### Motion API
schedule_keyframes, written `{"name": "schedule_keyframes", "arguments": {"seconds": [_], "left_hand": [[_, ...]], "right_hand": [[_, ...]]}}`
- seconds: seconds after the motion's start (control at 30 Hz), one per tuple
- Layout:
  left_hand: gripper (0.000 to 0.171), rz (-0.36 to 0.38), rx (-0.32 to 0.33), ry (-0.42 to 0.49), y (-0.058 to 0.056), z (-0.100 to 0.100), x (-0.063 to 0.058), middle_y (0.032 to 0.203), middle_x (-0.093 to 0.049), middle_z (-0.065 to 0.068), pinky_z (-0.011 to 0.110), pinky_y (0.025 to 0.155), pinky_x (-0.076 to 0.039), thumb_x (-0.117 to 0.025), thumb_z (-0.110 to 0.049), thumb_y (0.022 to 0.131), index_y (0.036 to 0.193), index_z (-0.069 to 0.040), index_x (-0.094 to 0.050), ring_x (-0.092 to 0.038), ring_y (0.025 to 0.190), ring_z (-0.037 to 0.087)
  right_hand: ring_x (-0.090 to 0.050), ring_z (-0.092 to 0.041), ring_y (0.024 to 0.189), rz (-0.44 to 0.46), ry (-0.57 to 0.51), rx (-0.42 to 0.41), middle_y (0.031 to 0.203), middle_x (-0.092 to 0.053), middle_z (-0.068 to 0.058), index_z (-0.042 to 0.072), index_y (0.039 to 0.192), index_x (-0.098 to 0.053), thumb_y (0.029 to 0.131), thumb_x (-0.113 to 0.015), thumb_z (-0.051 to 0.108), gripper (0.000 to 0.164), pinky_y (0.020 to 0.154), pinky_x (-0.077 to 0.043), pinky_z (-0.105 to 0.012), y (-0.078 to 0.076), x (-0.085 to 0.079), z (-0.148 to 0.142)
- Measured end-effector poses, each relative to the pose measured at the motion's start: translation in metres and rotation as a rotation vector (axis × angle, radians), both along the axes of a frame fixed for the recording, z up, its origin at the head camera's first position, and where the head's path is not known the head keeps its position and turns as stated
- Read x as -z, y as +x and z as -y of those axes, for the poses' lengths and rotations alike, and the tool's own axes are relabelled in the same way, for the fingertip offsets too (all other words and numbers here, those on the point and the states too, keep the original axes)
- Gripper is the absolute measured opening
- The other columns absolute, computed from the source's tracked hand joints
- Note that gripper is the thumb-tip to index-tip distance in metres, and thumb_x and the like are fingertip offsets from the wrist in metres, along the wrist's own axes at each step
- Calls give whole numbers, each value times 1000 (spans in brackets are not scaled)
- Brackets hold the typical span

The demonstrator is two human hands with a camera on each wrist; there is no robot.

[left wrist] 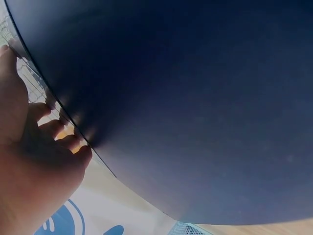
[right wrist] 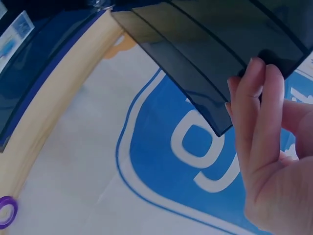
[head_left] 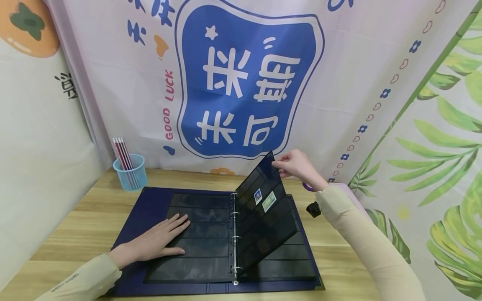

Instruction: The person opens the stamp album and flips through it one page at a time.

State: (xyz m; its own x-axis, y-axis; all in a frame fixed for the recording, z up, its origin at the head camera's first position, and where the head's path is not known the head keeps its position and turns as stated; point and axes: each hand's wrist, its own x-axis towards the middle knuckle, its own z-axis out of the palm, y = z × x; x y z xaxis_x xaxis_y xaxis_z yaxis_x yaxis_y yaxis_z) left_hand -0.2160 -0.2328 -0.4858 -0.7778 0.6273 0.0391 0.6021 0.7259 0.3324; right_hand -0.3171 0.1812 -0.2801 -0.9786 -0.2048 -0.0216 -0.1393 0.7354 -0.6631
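Note:
A navy ring-binder stamp album lies spread on the wooden table, black pocket pages on both sides. My left hand rests on the left-hand page with straight, slightly spread fingers; the left wrist view has this hand along the edge of a dark surface. At its top outer corner, my right hand pinches a black page, which stands tilted up from the metal rings. Below that hand, a blue stamp and a green stamp show on the raised page. In the right wrist view, the fingers overlap the translucent page.
Behind the album's left corner stands a light blue cup of pencils. Right of the album, near my right sleeve, are a small black object and a purple ring. A printed cloth hangs behind the table.

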Motion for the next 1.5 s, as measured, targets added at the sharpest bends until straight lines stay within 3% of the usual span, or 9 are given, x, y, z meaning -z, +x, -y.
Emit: {"name": "schedule_keyframes", "arguments": {"seconds": [0.2, 0.4, 0.47, 0.6, 0.77, 0.9, 1.07, 1.3, 1.5], "left_hand": [[83, -34, 13, 12, 1, 1, -2, 159, -33, 22, 71, 106, -31, -55, -62, 92, 153, -9, -38, -30, 143, 52], [81, -44, 10, -40, -3, -14, -25, 155, -39, 26, 63, 104, -43, -57, -60, 92, 148, -1, -44, -41, 139, 50], [75, -74, -23, -28, -4, -27, -34, 150, -47, 25, 55, 98, -51, -59, -56, 93, 143, -1, -50, -51, 132, 44], [51, -164, -77, 89, -8, -67, -59, 128, -67, 16, 40, 83, -59, -64, -41, 95, 129, -3, -64, -68, 110, 29], [22, -202, -72, 295, -12, -115, -103, 93, -75, 1, 24, 69, -54, -65, -28, 96, 107, -11, -74, -68, 78, 9], [17, -154, -70, 406, -12, -143, -138, 75, -69, -7, 18, 60, -45, -64, -30, 97, 94, -16, -74, -54, 60, 0], [26, -43, -68, 478, -5, -167, -167, 66, -63, -6, 21, 55, -42, -62, -36, 98, 84, -16, -72, -51, 55, 5], [40, 89, -13, 484, 6, -186, -182, 57, -65, -5, 24, 50, -47, -62, -43, 96, 68, -16, -70, -61, 51, 10], [37, 165, 9, 504, 10, -185, -183, 55, -64, -4, 27, 50, -50, -59, -27, 97, 64, -13, -68, -63, 49, 12]], "right_hand": [[-68, -4, 62, 30, -24, -29, 82, -72, -5, 1, 114, -72, 97, -65, 26, 32, 67, -60, -23, -3, -7, 19], [-67, -5, 61, 46, -84, -39, 72, -67, 2, 1, 115, -70, 96, -65, 24, 30, 67, -61, -24, -4, -11, 35], [-66, -6, 61, 45, -96, -45, 73, -67, 2, 1, 114, -70, 96, -65, 24, 29, 67, -61, -25, -4, -13, 40], [-66, -7, 61, 32, -120, -50, 74, -68, 0, 2, 110, -71, 96, -67, 23, 26, 67, -61, -26, -3, -14, 49], [-66, -7, 61, 16, -151, -57, 79, -72, -2, 3, 108, -72, 94, -69, 23, 25, 66, -61, -27, -2, -15, 58], [-67, -8, 61, -9, -143, -66, 87, -75, -10, 3, 107, -72, 94, -69, 22, 23, 66, -61, -28, -1, -15, 64], [-68, -9, 62, -37, -115, -63, 97, -76, -16, 3, 106, -73, 93, -70, 22, 23, 66, -61, -28, -1, -14, 71], [-69, -10, 62, -59, -100, -82, 100, -76, -17, 3, 108, -73, 94, -69, 22, 23, 66, -61, -28, 1, -15, 75], [-70, -10, 62, -79, -94, -84, 102, -76, -17, 4, 108, -72, 94, -69, 23, 23, 64, -61, -28, 3, -14, 75]]}}
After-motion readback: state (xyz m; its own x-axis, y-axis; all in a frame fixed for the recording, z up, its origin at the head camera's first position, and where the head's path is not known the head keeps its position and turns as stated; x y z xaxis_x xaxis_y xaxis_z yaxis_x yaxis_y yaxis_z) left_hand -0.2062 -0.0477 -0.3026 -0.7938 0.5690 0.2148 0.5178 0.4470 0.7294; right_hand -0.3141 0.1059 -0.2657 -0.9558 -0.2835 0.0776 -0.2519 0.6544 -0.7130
